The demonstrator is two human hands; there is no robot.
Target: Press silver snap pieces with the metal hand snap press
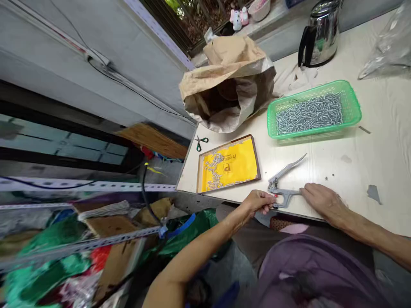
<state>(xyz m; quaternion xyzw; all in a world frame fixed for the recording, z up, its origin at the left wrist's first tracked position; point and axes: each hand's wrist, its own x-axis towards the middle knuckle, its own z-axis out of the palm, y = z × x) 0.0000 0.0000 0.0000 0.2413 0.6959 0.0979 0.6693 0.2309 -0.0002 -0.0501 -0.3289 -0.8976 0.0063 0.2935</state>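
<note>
Grey metal hand-press pliers (285, 192) with a coil spring lie near the table's front edge, their long upper lever (290, 167) raised away from the body. My left hand (258, 201) is closed in a pinch at the jaw end, beside a small red part; what sits between its fingertips is too small to make out. At the other end, the fingers of my right hand (324, 203) are closed on the tip of the lower handle. Left of the pliers, a shallow tray (254, 156) with a yellow lining holds many small silvery pieces (213, 171), mostly along its left side.
A green plastic basket (355, 107) full of small metal pieces stands beyond the pliers. An open brown paper sack (224, 85), green-handled scissors (199, 144), a steel kettle (321, 36) and a clear plastic bag (390, 51) are also on the table. Cluttered shelving (96, 246) stands left.
</note>
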